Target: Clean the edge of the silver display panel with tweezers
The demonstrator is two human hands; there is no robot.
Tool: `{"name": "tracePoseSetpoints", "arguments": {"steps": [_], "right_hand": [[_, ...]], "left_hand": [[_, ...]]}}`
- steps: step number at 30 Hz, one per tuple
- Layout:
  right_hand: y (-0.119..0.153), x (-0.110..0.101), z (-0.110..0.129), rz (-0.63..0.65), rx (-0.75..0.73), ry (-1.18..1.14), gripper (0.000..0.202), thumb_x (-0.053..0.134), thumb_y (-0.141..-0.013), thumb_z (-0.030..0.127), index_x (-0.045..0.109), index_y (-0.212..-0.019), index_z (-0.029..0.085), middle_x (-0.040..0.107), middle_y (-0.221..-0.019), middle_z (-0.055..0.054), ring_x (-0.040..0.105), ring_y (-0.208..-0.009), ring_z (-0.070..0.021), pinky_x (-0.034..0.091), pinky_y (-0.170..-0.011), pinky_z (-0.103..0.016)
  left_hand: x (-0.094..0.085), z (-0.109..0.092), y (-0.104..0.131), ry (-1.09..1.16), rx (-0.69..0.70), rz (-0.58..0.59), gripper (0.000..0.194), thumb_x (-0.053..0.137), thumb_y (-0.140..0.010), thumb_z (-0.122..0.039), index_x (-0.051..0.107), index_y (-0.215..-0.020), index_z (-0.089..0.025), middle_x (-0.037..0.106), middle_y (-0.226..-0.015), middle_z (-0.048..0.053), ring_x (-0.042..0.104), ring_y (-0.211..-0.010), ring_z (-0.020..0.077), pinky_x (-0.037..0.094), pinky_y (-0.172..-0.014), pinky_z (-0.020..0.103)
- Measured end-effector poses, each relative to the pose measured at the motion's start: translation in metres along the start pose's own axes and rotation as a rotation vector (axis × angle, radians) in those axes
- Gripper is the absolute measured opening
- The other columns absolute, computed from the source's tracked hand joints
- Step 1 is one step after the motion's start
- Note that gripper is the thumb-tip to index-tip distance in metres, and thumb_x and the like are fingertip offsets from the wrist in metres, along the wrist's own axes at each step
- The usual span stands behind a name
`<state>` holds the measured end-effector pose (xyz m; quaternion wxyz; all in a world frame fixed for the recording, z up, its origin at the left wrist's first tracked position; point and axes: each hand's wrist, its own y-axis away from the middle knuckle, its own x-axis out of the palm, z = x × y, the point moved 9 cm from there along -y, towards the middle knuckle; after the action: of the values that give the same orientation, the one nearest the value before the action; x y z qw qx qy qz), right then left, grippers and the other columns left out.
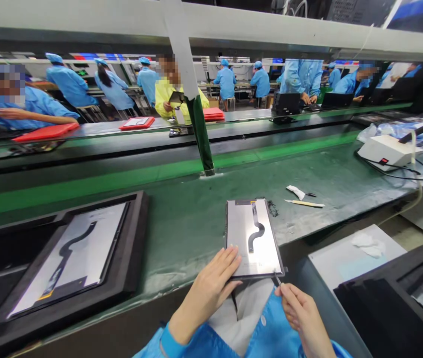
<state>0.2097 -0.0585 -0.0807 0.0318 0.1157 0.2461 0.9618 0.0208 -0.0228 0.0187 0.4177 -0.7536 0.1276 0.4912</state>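
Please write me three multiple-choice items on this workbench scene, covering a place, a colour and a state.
1. Where does the left hand rest?
A. on the panel's near left corner
B. on the white box
C. on the black tray

2. What colour is the belt surface?
A. red
B. green
C. yellow

3. How does the right hand stand?
A. open and flat
B. pinching a thin tool
C. out of view

Answers: 1 A, its fingers lie on the panel. 2 B, the belt shows green. 3 B, the thin tool points at the panel's near right corner.
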Motion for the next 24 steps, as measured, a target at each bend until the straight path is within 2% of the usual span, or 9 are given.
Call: {"name": "tracePoseSetpoints", "arguments": {"steps": [8, 15, 24], "right_hand": [[0.009, -0.006, 0.010, -0.055, -0.010, -0.055, 0.059, 0.072, -0.068, 0.073, 0.062, -0.072, 0.015, 0.020, -0.053, 0.012, 0.009, -0.049, -0.0049, 0.008, -0.044, -0.019], [0.008, -0.018, 0.014, -0.022, -0.003, -0.078, 0.055, 0.074, -0.069, 0.069, 0.065, -0.076, 0.016, 0.021, -0.054, 0.012, 0.010, -0.049, -0.0053, 0.009, -0.043, -0.020], [0.018, -0.030, 0.036, -0.102, -0.041, -0.065, 0.057, 0.076, -0.065, 0.071, 0.067, -0.072, 0.015, 0.022, -0.053, 0.011, 0.010, -0.048, -0.0038, 0.010, -0.042, -0.018]], "left_hand": [[0.001, 0.003, 0.003, 0.015, -0.033, -0.016, 0.049, 0.050, -0.100, -0.025, 0.040, -0.148, -0.018, 0.055, -0.143, 0.013, 0.049, -0.134, 0.0253, 0.045, -0.111, 0.045], [-0.002, 0.001, 0.001, 0.011, -0.036, -0.031, 0.045, 0.047, -0.101, -0.024, 0.043, -0.145, -0.016, 0.055, -0.142, 0.014, 0.050, -0.134, 0.0248, 0.044, -0.111, 0.044], [-0.001, 0.002, 0.002, 0.006, -0.034, -0.038, 0.041, 0.045, -0.102, -0.025, 0.046, -0.141, -0.014, 0.056, -0.141, 0.014, 0.051, -0.133, 0.0250, 0.046, -0.109, 0.044]]}}
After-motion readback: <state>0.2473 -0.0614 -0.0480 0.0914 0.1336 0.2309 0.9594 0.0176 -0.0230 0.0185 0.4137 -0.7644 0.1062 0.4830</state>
